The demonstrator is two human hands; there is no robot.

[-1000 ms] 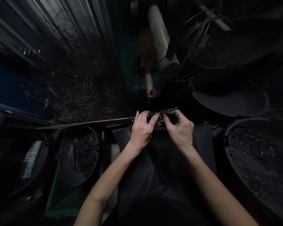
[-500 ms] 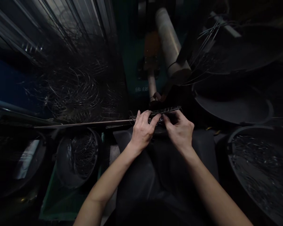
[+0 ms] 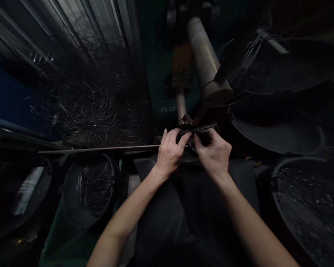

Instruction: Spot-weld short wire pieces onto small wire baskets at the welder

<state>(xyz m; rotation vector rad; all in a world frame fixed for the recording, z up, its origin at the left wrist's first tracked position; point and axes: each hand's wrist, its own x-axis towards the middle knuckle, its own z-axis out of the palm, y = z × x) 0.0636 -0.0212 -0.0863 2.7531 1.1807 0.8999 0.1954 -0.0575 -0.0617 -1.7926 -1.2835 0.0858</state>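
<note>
Both my hands meet over a narrow dark metal strip (image 3: 200, 129) at the centre of the view. My left hand (image 3: 169, 152) curls over its left part, fingertips pressing on small wire pieces beside the strip. My right hand (image 3: 213, 152) pinches the strip's middle from the right between thumb and fingers. A long thin rod (image 3: 100, 149) runs left from under my left hand. The scene is very dark, so the exact hold of each finger is hard to make out.
A tangled heap of thin wire loops (image 3: 86, 107) lies at the left. A round basin with wire coils (image 3: 90, 189) sits below it. Large dark basins (image 3: 308, 200) stand at the right. A pale roll (image 3: 206, 63) and machine parts rise behind the hands.
The view has drifted slightly, so the hands and strip sit a little higher and to the right. The fingers keep working on the strip with only small shifts.
</note>
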